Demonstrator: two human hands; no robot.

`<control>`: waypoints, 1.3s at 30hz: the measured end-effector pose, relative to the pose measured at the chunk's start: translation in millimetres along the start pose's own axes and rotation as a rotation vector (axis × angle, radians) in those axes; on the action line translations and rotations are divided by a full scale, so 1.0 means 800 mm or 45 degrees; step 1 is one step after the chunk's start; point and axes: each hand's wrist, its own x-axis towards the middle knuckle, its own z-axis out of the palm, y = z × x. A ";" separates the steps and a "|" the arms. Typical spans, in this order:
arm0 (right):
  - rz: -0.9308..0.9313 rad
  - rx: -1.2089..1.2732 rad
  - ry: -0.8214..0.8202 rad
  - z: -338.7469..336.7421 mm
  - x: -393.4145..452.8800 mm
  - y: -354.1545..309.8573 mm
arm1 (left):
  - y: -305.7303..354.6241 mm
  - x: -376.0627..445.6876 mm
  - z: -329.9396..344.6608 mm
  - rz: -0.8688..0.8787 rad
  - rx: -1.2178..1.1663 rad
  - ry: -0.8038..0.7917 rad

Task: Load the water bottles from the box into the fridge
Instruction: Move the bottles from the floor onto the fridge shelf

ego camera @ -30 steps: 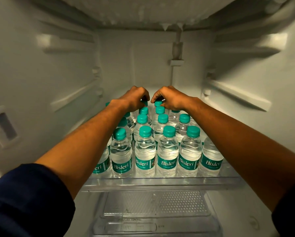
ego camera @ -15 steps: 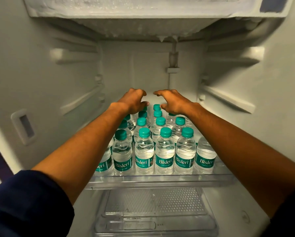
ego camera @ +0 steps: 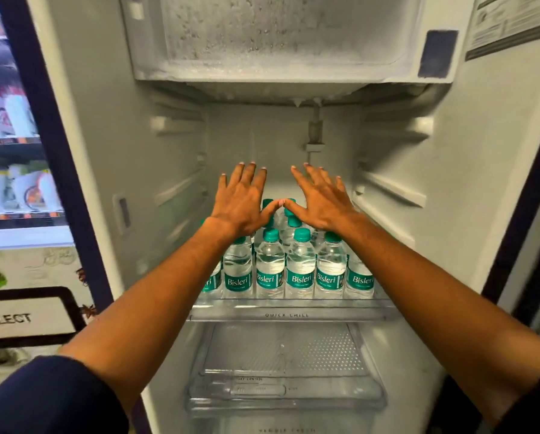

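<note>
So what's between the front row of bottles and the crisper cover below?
In the head view, only the clear shelf marked QUICK CHILL lies between the front row of bottles and the crisper cover; under the shelf the gap is bare.

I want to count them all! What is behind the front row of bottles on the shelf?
More bottles with green caps stand behind the front row on the shelf. The left hand and right hand, both spread open, cover the rows farther back, so they cannot be counted.

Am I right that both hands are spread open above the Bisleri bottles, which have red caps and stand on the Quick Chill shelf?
Not quite: the head view shows teal caps. The rest holds: left hand and right hand are spread open above the Bisleri bottles on the Quick Chill shelf.
</note>
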 end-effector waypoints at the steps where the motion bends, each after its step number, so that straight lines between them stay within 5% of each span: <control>1: 0.000 -0.019 0.009 -0.001 -0.008 -0.005 | 0.002 -0.009 -0.002 -0.005 -0.002 0.013; 21: -0.120 -0.024 0.202 0.009 -0.149 -0.086 | -0.001 -0.200 0.020 -0.116 -0.119 0.190; 39: -0.227 0.157 0.046 0.142 -0.290 -0.145 | 0.023 -0.383 0.117 -0.120 -0.278 0.022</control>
